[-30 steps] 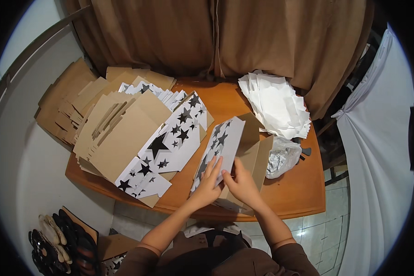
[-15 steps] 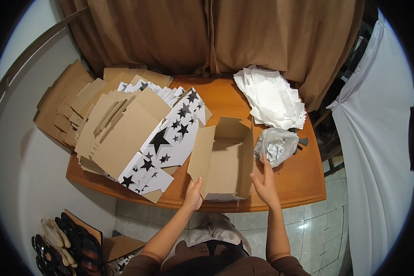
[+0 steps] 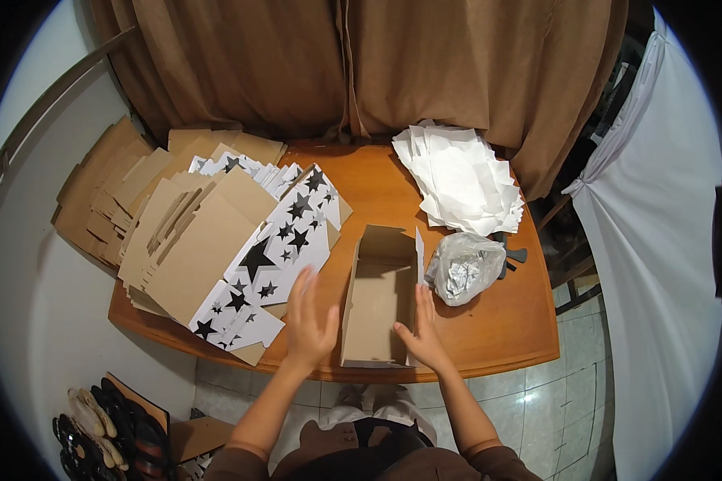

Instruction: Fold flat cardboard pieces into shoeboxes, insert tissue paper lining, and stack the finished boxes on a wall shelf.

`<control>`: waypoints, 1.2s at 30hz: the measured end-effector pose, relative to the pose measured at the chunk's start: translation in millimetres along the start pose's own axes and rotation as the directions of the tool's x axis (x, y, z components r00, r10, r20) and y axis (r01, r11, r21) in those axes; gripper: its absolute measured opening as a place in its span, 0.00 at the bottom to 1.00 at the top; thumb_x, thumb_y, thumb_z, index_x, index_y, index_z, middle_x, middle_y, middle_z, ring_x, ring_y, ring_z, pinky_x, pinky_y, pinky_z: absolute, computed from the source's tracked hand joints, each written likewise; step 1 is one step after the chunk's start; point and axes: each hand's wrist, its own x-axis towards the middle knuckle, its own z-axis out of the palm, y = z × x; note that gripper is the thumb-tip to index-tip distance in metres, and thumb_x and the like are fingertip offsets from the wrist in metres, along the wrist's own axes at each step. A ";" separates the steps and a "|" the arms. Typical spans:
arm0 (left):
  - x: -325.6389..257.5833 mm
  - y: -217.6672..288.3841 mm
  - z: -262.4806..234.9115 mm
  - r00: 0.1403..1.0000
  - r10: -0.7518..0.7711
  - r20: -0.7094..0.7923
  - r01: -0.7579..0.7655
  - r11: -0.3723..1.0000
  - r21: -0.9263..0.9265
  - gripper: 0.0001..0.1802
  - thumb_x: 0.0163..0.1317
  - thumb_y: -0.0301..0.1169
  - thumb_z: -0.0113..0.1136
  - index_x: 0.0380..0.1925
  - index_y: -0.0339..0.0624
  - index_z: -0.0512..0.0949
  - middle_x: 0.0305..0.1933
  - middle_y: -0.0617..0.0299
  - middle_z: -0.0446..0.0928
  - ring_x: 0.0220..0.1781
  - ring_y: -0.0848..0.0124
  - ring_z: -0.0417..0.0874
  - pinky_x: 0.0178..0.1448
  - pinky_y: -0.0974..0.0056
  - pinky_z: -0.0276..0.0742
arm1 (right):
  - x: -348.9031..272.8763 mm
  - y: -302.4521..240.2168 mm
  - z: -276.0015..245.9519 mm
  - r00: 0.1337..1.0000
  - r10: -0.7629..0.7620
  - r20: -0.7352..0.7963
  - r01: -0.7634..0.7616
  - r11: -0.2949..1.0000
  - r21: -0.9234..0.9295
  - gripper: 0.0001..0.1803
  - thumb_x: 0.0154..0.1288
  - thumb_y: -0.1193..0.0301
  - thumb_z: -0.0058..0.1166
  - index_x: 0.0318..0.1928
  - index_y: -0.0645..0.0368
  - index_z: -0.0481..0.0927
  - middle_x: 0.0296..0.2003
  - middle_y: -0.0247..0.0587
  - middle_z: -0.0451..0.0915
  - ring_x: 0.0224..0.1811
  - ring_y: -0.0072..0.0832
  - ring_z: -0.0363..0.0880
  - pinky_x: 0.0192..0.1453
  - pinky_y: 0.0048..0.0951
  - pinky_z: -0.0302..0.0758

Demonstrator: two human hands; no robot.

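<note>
An open-topped cardboard box [image 3: 381,309], brown inside, stands near the table's front edge. Along its right side a flap [image 3: 419,258] with a white outer face is raised upright. My right hand [image 3: 427,341] touches this side, fingers stretched along the flap and thumb apart, reaching over the box's inside. Left of the box, my left hand [image 3: 309,333] hovers with nothing in it, fingers spread and slightly blurred. Beyond it lies a stack of flat cardboard blanks [image 3: 204,252], its top piece printed with black stars on white.
A pile of white paper sheets [image 3: 461,180] lies at the back right of the wooden table [image 3: 505,337]. In front of it sits a clear plastic bag [image 3: 465,268] with silvery contents, beside a dark-handled tool [image 3: 516,255]. Shoes [image 3: 108,425] stand at the lower left.
My left hand has let go of the box's left side and moved left. The left flap no longer spreads outward, and the right flap now stands up. My right hand has shifted left against it.
</note>
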 end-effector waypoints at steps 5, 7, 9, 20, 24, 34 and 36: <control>55.3 35.1 68.0 0.841 0.106 0.530 -0.183 0.978 0.095 0.31 0.59 0.27 0.51 0.63 0.28 0.60 0.68 0.38 0.58 0.69 0.50 0.62 0.69 0.51 0.60 | 31.7 11.7 -12.8 0.994 -0.059 -0.094 0.059 0.998 -0.002 0.47 0.60 0.62 0.54 0.72 0.62 0.43 0.73 0.56 0.40 0.75 0.56 0.33 0.74 0.50 0.34; 44.9 33.0 115.4 0.868 -0.040 0.495 -0.094 0.966 0.242 0.32 0.58 0.28 0.52 0.63 0.28 0.59 0.69 0.39 0.57 0.70 0.50 0.61 0.69 0.50 0.59 | 45.0 17.6 -14.8 0.991 -0.080 -0.110 0.077 0.996 -0.034 0.47 0.59 0.64 0.54 0.72 0.61 0.43 0.73 0.56 0.41 0.75 0.56 0.32 0.74 0.50 0.34; 45.7 26.2 142.5 0.842 -0.257 0.475 0.073 0.926 0.371 0.38 0.57 0.32 0.54 0.67 0.31 0.55 0.73 0.43 0.51 0.73 0.51 0.54 0.72 0.42 0.51 | 53.7 24.1 -19.3 0.989 -0.078 -0.122 0.068 0.994 -0.082 0.47 0.55 0.68 0.51 0.73 0.60 0.44 0.73 0.56 0.41 0.75 0.56 0.32 0.74 0.51 0.33; 92.5 -39.0 158.1 0.721 -0.315 0.618 -0.171 0.783 0.599 0.52 0.51 0.56 0.62 0.72 0.57 0.48 0.78 0.60 0.36 0.77 0.53 0.43 0.72 0.33 0.40 | 54.3 44.3 -8.8 0.997 -0.066 0.038 0.069 0.995 -0.076 0.46 0.54 0.68 0.49 0.73 0.58 0.45 0.73 0.54 0.42 0.75 0.55 0.33 0.74 0.52 0.34; 86.8 -47.0 168.0 0.700 -0.344 0.625 -0.172 0.769 0.616 0.52 0.48 0.59 0.63 0.71 0.60 0.51 0.78 0.63 0.37 0.77 0.52 0.42 0.72 0.34 0.40 | 54.9 32.8 6.2 0.996 0.001 0.086 0.015 0.981 -0.192 0.43 0.58 0.64 0.50 0.72 0.55 0.48 0.73 0.54 0.42 0.74 0.58 0.34 0.71 0.62 0.34; 40.3 -28.3 118.9 0.768 -0.090 0.634 -0.275 0.847 0.454 0.42 0.52 0.55 0.59 0.66 0.54 0.62 0.75 0.52 0.48 0.75 0.51 0.50 0.72 0.36 0.40 | 56.9 33.3 13.9 0.999 -0.048 0.022 0.051 0.985 -0.164 0.38 0.59 0.65 0.50 0.70 0.56 0.55 0.72 0.55 0.44 0.73 0.60 0.38 0.73 0.53 0.44; 21.3 -20.0 107.1 0.779 -0.081 0.622 -0.273 0.848 0.454 0.41 0.53 0.54 0.59 0.66 0.53 0.63 0.74 0.51 0.50 0.75 0.52 0.51 0.72 0.36 0.40 | 57.4 32.4 16.8 0.999 -0.032 0.002 0.032 0.984 -0.175 0.38 0.58 0.60 0.50 0.70 0.55 0.58 0.72 0.55 0.47 0.73 0.60 0.41 0.73 0.54 0.44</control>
